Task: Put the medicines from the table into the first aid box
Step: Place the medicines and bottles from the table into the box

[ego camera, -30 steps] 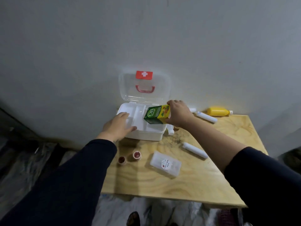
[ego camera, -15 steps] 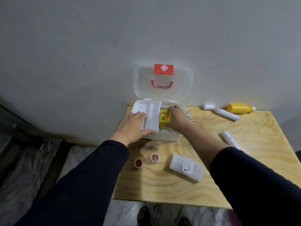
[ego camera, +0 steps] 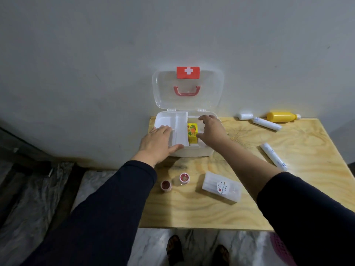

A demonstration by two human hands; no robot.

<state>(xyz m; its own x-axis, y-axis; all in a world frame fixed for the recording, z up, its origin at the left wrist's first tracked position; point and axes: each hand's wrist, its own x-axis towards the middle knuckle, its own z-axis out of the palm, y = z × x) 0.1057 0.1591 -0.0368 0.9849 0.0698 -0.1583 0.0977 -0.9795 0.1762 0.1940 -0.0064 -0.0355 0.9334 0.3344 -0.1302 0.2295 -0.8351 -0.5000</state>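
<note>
Resting palm-down on the near left rim of the white first aid box (ego camera: 192, 152), the left hand (ego camera: 160, 144) lies flat with its fingers spread and grips nothing. The right hand (ego camera: 211, 132) hovers over the right side of the box with fingers opened wide and curved, holding nothing; its thumb is just beside the yellow medicine carton (ego camera: 192, 133). That carton, printed with fruit pictures, stands inside the box's right compartment, against the white inner tray (ego camera: 179, 129) that fills the left part. The clear lid (ego camera: 211, 89) stands upright against the grey wall (ego camera: 96, 64), carrying a red label with a white cross (ego camera: 188, 72) and a red handle (ego camera: 187, 91).

On the wooden table (ego camera: 249, 208) several medicines lie outside the box. Near the front, left of centre, sit two small red-capped jars (ego camera: 166, 185), close together. Just right of them lies a clear flat plastic case (ego camera: 221, 187) with a round sticker. Farther right, a white tube (ego camera: 273, 156) lies diagonally. At the far right edge by the wall are a yellow bottle (ego camera: 281, 117) on its side, another white tube (ego camera: 267, 123), and a short white container (ego camera: 245, 116).
</note>
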